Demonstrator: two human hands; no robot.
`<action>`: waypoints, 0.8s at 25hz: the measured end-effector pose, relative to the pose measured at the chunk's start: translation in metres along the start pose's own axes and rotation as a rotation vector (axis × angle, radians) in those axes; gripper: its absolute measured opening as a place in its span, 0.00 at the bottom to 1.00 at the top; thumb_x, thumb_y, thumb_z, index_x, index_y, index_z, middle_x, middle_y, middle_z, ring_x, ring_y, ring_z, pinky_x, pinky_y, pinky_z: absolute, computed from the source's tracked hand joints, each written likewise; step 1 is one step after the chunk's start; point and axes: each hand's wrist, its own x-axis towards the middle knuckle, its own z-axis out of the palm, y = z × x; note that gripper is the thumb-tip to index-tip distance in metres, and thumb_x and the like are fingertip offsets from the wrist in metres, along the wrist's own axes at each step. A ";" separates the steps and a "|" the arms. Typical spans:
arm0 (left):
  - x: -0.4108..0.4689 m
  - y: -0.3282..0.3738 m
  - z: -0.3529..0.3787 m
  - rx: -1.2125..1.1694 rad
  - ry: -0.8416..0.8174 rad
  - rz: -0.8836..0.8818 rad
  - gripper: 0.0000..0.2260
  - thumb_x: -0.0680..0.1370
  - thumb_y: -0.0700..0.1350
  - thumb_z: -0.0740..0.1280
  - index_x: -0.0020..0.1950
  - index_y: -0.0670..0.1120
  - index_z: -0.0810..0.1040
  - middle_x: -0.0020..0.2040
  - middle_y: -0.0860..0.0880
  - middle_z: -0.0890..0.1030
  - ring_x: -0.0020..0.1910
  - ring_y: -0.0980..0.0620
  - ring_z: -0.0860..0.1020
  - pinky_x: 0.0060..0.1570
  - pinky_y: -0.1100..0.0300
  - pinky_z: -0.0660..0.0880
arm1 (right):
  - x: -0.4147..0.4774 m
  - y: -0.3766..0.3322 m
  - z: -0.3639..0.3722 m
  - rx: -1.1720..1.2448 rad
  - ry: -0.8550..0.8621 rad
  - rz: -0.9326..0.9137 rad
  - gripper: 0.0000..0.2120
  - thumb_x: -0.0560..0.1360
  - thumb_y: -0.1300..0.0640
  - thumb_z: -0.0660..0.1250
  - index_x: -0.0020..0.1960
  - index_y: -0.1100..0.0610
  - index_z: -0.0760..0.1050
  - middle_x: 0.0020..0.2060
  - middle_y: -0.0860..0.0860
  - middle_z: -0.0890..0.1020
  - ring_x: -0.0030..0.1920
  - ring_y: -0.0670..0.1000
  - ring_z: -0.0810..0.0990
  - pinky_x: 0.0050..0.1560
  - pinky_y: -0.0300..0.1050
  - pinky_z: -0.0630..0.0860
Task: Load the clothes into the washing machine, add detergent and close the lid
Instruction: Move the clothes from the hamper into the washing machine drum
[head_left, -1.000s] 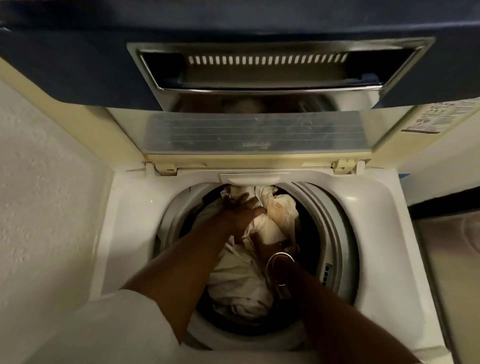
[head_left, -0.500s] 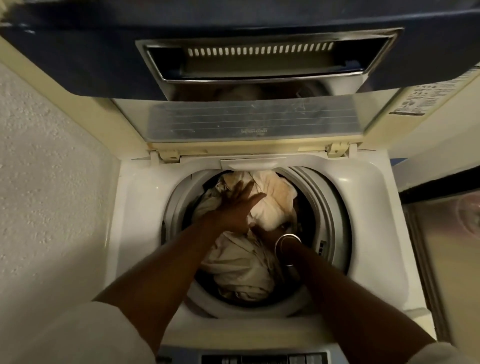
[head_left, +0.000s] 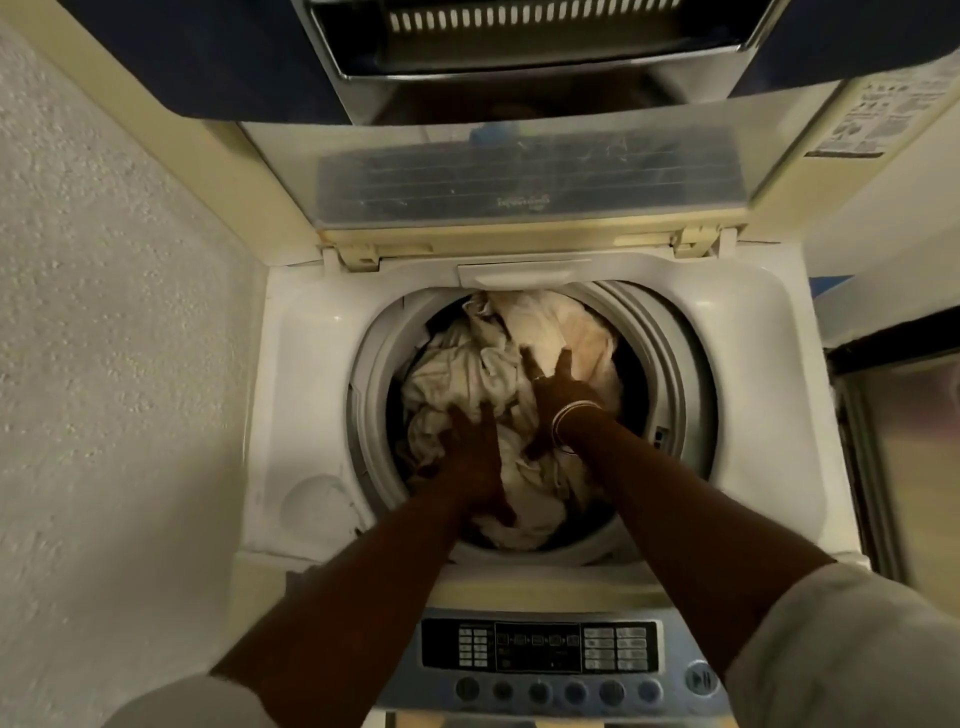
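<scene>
Control panel: nearest, in front of the drum.
Left hand: near side of the drum, fingers spread flat on the clothes heaped inside, gripping nothing.
Right hand: farther in, likewise flat, probably packing the pile down.
Lid: behind the drum, raised.

The raised lid runs off the top edge, and the print on its sticker and on the control panel is too small to read. The left hand and right hand cover part of the clothes, whose lower layers are lost in shadow.
</scene>
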 end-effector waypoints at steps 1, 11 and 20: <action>0.009 -0.007 0.004 0.127 0.036 -0.014 0.66 0.66 0.53 0.81 0.76 0.52 0.24 0.76 0.36 0.26 0.77 0.35 0.38 0.66 0.22 0.54 | 0.003 0.006 0.008 0.050 0.005 0.051 0.77 0.52 0.38 0.84 0.76 0.44 0.26 0.77 0.68 0.40 0.73 0.74 0.59 0.67 0.68 0.67; 0.019 -0.020 -0.047 0.231 -0.145 0.034 0.59 0.70 0.51 0.77 0.77 0.57 0.28 0.80 0.41 0.34 0.80 0.36 0.43 0.75 0.35 0.56 | -0.025 0.024 -0.004 0.151 -0.077 0.113 0.55 0.74 0.37 0.68 0.78 0.67 0.37 0.79 0.64 0.48 0.79 0.62 0.52 0.76 0.50 0.52; -0.101 0.046 -0.104 -0.087 0.561 0.201 0.18 0.77 0.53 0.66 0.64 0.47 0.79 0.58 0.46 0.82 0.58 0.46 0.80 0.57 0.50 0.77 | -0.151 0.005 -0.049 0.238 0.426 -0.075 0.26 0.77 0.42 0.65 0.69 0.56 0.70 0.63 0.58 0.78 0.63 0.59 0.77 0.59 0.51 0.76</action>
